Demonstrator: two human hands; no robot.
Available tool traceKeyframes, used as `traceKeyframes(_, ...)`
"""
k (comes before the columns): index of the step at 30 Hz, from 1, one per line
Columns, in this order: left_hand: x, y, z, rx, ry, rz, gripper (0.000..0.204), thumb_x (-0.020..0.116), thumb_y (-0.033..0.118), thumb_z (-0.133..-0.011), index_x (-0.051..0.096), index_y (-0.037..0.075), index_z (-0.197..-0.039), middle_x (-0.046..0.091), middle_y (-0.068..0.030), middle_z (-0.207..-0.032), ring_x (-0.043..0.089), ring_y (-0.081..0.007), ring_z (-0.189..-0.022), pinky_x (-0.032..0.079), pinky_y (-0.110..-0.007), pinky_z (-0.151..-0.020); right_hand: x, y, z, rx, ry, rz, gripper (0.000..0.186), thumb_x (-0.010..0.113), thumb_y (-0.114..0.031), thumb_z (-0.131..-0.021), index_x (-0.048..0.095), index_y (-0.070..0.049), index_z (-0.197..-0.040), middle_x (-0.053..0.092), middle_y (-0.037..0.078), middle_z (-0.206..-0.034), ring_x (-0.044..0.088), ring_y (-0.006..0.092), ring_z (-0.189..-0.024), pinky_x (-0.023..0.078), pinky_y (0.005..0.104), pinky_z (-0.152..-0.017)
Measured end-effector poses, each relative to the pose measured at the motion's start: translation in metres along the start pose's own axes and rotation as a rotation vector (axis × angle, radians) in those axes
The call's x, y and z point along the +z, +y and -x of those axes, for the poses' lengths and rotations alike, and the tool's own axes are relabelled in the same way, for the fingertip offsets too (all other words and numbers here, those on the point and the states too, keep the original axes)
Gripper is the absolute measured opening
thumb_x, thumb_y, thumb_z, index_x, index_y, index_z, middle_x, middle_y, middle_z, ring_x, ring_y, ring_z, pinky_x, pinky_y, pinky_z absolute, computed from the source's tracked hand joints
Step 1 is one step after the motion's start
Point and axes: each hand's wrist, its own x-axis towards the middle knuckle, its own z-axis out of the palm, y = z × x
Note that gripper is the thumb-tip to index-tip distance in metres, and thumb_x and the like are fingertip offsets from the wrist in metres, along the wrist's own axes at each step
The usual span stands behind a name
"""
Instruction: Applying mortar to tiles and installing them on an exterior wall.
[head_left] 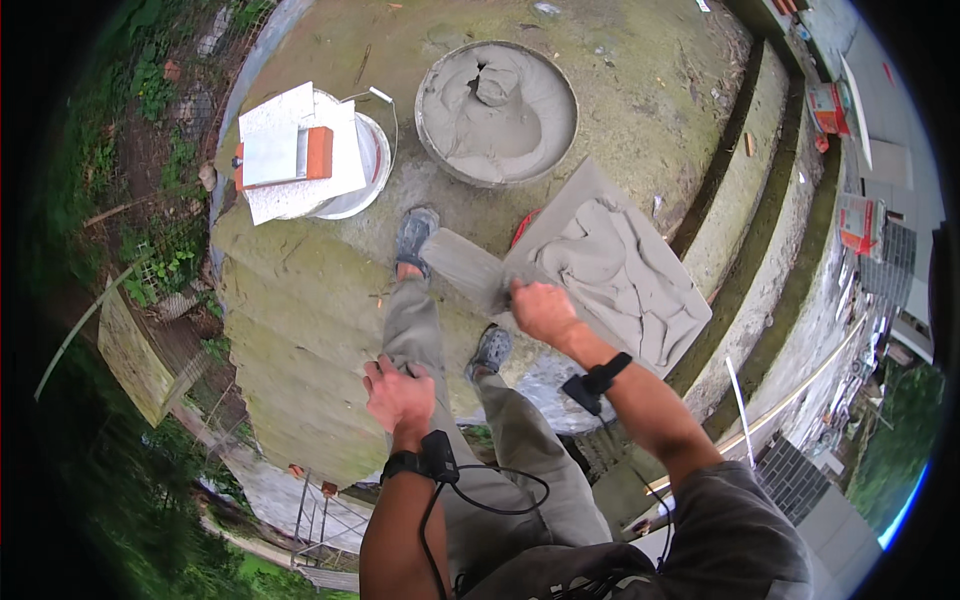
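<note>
My right hand [543, 312] is closed around a trowel, whose grey blade [462, 262] reaches left and is smeared by motion. The blade lies beside the left corner of a square board [675, 345] covered with thick, folded grey mortar [610, 255]. A bit of red shows under that board's left edge; what supports it is mostly hidden. Against my trousers near the knee rests my left hand [400, 395], fingers curled in, with nothing seen in it. A round tub [572, 135] full of grey mortar [520, 120] stands beyond the board.
Left of the tub stands a white bucket [375, 165], topped by white sheets [345, 160] and an orange-red block [318, 152]. Concrete steps [760, 200] curve along the right. Bags [860, 222], dark tiles [793, 485] and long strips lie farther right. Plants border the left.
</note>
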Motion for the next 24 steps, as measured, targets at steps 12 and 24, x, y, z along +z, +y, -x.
traceKeyframes(12, 0.015, -0.020, 0.002, 0.000, -0.004, -0.035, 0.043, 0.066, 0.031, -0.084, 0.060, 0.003, -0.115, 0.057, -0.0157, -0.118, 0.059, -0.0351, -0.114, 0.056, -0.050, -0.086, 0.102, -0.003, 0.097, 0.443, 0.438, -0.369, 0.032, 0.065, -0.030, -0.093, 0.051, -0.001, -0.092, 0.067, 0.024, -0.071, 0.066, 0.0451, -0.065, 0.053, 0.0525, -0.060)
traceKeyframes(24, 0.024, -0.017, -0.001, 0.086, 0.017, -0.169, 0.045, 0.066, 0.031, -0.084, 0.061, 0.003, -0.119, 0.058, -0.0167, -0.121, 0.059, -0.0356, -0.115, 0.056, -0.049, -0.089, 0.253, -0.002, 0.073, 0.422, 0.500, -0.284, 0.028, 0.067, -0.026, -0.090, 0.048, -0.006, -0.089, 0.062, 0.018, -0.077, 0.065, 0.0393, -0.063, 0.052, 0.0490, -0.055)
